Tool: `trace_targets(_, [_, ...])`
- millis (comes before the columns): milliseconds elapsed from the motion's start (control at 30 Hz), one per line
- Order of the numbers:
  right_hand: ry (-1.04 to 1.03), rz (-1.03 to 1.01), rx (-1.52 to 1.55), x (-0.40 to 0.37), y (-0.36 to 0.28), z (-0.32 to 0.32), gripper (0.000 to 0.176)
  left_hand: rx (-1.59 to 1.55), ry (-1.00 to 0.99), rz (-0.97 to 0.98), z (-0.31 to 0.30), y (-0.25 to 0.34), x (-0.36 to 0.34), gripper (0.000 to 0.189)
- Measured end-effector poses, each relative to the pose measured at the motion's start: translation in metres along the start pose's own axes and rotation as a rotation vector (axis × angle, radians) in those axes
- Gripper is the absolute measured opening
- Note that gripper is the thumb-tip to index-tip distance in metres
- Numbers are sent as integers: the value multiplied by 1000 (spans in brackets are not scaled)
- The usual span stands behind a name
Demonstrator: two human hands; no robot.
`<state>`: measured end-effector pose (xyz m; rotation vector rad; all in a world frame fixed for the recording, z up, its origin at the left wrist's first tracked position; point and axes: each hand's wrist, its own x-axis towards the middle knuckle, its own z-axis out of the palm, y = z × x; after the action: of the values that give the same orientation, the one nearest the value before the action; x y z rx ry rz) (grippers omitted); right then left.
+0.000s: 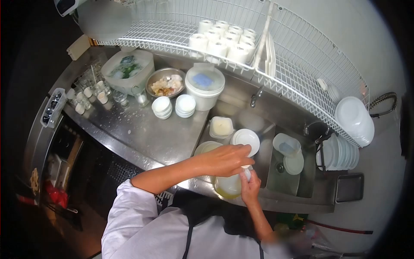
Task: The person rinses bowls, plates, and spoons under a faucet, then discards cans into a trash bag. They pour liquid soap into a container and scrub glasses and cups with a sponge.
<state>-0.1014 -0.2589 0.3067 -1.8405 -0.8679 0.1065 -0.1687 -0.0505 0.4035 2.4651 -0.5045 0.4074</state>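
Observation:
My left hand [233, 159] reaches across over the sink with its fingers bent closed, and what they grip is mostly hidden. Just below it, my right hand [251, 187] is closed around a small white cup [246, 173], only part of which shows. The fingertips of both hands almost meet at this cup. Under the hands sits a pale bowl with a yellowish rim [228, 187]. A white round dish [246, 141] lies just beyond my left hand. Near it are a square white container with pale yellow contents [222, 127] and another round tub [208, 147], partly covered by my forearm.
Stacked white bowls [185, 105], a lidded white bucket [205, 86], a metal bowl of food scraps [166, 83] and a large tub [128, 71] stand on the left counter. A faucet [257, 96] rises behind the sink. Above hangs a wire rack [172, 39] with white cups.

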Motion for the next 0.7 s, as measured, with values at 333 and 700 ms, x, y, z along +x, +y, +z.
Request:
trace_targets(333, [-123,127,-287,101,-27,79,40,-944,663,-751,12,-178,-66,14])
trace_targets(700, [-566,365,-464,334,-17,145,60,-2001,401,-616,195,-247,-74,60])
